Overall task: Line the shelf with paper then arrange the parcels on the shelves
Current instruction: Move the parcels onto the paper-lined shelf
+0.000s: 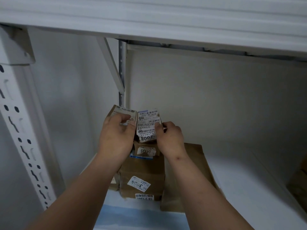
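Left hand: fingers curled over the top of a small brown parcel, gripping it.
Right hand: thumb and fingers pinch the right edge of the labelled parcel marked 2008.
Position: both parcels sit side by side, touching, atop a stack.
Stack: carton marked 5005, then large box below.
Beside: flat brown package lies right of the stack, under the right forearm.
Shelf: pale lining.
Left: perforated upright post.
Arms: both forearms reach forward, bare.

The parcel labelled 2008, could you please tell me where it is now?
In the head view, the parcel labelled 2008 is centre frame atop the parcel stack, pinched by the right hand.
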`<state>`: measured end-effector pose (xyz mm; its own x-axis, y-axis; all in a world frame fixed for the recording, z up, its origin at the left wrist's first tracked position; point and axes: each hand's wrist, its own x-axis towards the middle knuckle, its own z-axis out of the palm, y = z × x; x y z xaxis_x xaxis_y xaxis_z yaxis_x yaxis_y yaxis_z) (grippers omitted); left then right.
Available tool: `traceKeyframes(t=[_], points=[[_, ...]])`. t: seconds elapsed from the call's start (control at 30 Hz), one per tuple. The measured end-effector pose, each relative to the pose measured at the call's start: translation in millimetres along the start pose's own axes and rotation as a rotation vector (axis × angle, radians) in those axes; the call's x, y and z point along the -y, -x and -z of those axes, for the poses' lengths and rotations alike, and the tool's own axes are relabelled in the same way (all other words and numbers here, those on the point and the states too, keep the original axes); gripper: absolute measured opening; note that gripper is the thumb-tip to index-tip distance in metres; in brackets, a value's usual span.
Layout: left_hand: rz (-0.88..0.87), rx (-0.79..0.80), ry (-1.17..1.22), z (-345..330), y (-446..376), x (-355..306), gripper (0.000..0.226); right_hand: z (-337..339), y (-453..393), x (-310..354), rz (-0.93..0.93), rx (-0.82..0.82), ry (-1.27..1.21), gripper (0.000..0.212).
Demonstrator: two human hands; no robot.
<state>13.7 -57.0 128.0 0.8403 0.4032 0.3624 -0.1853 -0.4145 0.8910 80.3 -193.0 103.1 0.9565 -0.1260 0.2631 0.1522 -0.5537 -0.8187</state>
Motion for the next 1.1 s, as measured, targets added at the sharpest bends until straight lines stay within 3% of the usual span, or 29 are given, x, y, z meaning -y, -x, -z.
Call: traceKeyframes(t=[0.27,0.5,0.63,0.8,0.93,1.1], points=[[-0.073,0.005,-0.076,-3.3,-1.8,11.0,0.025,3.6,12.1,-4.5,0.053,-0.039,0.25,0.047],[-0.148,0.096,-0.048,-33.9,10.3,-4.6,0.015,26.7,26.2,-19.4,0.019,-0.075,-0.036,0.044],[-0.195,0.175,-0.07,-73.8,28.1,-25.7,0.021,68.3,36.7,-42.2,-0.01,-0.094,-0.105,0.038],[-0.205,0.35,-0.016,-138.1,70.4,-53.3,0.027,146.4,52.9,-83.3,-0.031,-0.228,-0.062,0.032],[-0.094,0.55,0.05,-195.1,115.3,-82.8,0.032,214.5,69.5,-119.2,-0.027,-0.35,-0.001,0.03],[0.073,0.795,0.192,-270.7,174.6,-123.3,0.035,311.4,94.3,-155.3,0.125,-0.712,0.286,0.027]])
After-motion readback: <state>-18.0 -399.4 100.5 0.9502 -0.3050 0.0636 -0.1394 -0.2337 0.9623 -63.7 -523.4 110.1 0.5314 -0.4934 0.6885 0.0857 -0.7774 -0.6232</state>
